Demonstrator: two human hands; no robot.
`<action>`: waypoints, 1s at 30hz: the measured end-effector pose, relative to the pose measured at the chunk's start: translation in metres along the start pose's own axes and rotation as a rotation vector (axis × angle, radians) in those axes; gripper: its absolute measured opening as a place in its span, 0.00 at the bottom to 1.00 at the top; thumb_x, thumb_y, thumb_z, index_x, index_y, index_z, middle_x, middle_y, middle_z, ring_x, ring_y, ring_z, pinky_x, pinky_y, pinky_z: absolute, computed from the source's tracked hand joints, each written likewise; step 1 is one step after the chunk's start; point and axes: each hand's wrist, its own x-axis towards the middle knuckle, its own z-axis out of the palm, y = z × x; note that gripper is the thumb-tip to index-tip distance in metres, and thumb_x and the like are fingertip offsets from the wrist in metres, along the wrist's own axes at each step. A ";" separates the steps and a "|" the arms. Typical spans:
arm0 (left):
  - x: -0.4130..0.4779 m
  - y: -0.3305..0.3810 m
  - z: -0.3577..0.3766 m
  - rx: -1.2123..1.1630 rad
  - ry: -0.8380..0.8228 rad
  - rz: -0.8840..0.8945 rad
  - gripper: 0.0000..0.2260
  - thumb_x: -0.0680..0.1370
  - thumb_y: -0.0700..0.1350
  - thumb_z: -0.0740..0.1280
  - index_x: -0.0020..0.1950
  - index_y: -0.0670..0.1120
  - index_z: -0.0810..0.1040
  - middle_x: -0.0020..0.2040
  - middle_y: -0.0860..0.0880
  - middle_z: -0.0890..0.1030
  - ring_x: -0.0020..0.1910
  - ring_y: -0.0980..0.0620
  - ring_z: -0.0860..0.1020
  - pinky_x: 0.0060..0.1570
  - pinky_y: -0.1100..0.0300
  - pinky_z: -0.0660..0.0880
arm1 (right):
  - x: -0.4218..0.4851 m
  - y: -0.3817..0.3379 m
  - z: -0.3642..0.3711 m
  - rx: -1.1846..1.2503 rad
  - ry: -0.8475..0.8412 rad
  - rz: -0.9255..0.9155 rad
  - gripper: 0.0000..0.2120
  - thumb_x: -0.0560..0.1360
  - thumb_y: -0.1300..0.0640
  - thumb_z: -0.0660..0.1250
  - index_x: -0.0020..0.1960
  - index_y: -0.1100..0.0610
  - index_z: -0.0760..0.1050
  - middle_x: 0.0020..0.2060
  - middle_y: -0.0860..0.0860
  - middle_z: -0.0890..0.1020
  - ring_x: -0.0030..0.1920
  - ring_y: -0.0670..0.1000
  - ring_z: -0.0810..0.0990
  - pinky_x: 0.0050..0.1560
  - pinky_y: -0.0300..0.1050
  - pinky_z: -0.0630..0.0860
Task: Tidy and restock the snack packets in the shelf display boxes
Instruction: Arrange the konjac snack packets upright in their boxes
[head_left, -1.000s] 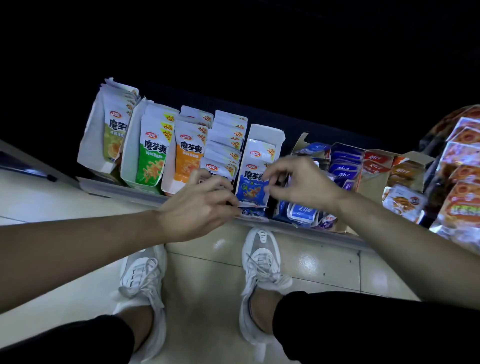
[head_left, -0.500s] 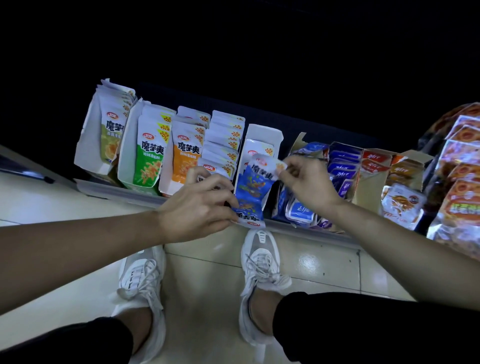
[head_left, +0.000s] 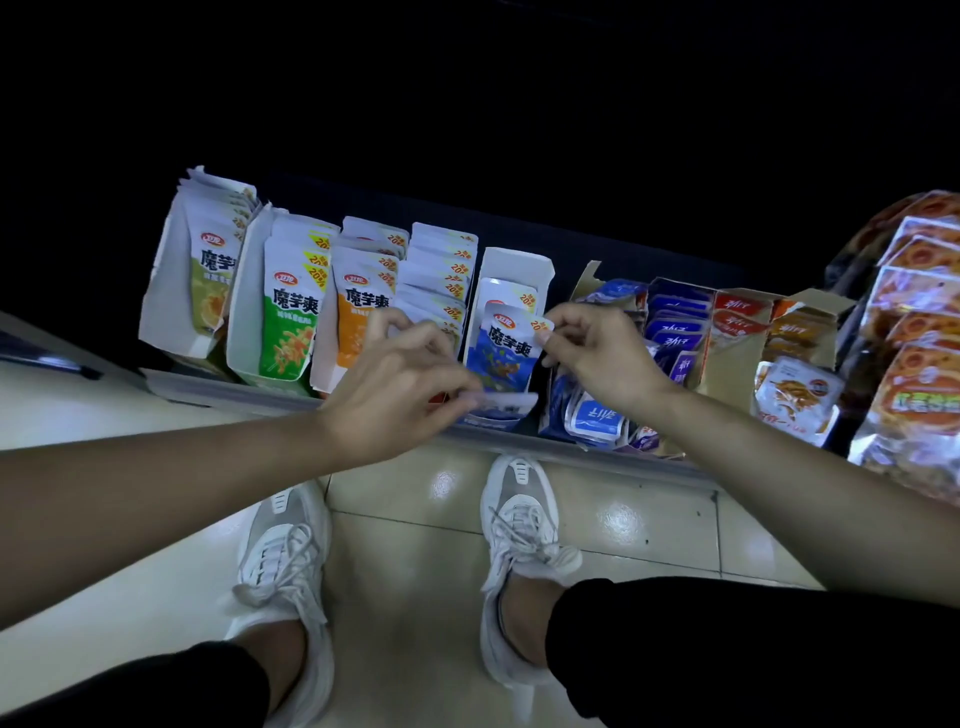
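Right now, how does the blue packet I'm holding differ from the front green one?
The blue packet is blue-fronted, the green packet green. The right hand pinches the blue packet's top corner; the green packet stands untouched in its box. Both show the same black characters.

Floor: glossy pale cream tiles, thin dark grout lines, bright spots of reflected light close to shelf. Shelf: low, grey front lip slanting across view, left higher than right. Space above and behind shelf: near-black shadow
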 end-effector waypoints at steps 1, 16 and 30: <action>0.005 0.000 0.000 0.005 0.013 -0.044 0.06 0.79 0.52 0.70 0.47 0.53 0.85 0.37 0.58 0.81 0.48 0.55 0.76 0.54 0.55 0.57 | -0.001 0.001 0.001 0.019 -0.013 0.019 0.08 0.80 0.61 0.65 0.52 0.66 0.78 0.42 0.63 0.83 0.41 0.53 0.84 0.39 0.46 0.81; 0.055 -0.003 -0.039 -0.599 0.134 -0.806 0.04 0.80 0.39 0.68 0.50 0.47 0.82 0.30 0.48 0.82 0.29 0.53 0.82 0.29 0.62 0.77 | 0.001 -0.003 -0.008 0.264 -0.003 0.245 0.10 0.80 0.63 0.66 0.61 0.59 0.78 0.47 0.58 0.85 0.45 0.57 0.85 0.46 0.46 0.83; 0.077 0.012 -0.040 -0.913 0.032 -0.868 0.27 0.78 0.44 0.72 0.75 0.45 0.67 0.40 0.49 0.85 0.37 0.58 0.79 0.40 0.68 0.74 | 0.008 -0.038 0.005 -0.228 0.156 -0.243 0.05 0.74 0.58 0.72 0.49 0.59 0.82 0.37 0.50 0.82 0.35 0.50 0.79 0.38 0.47 0.76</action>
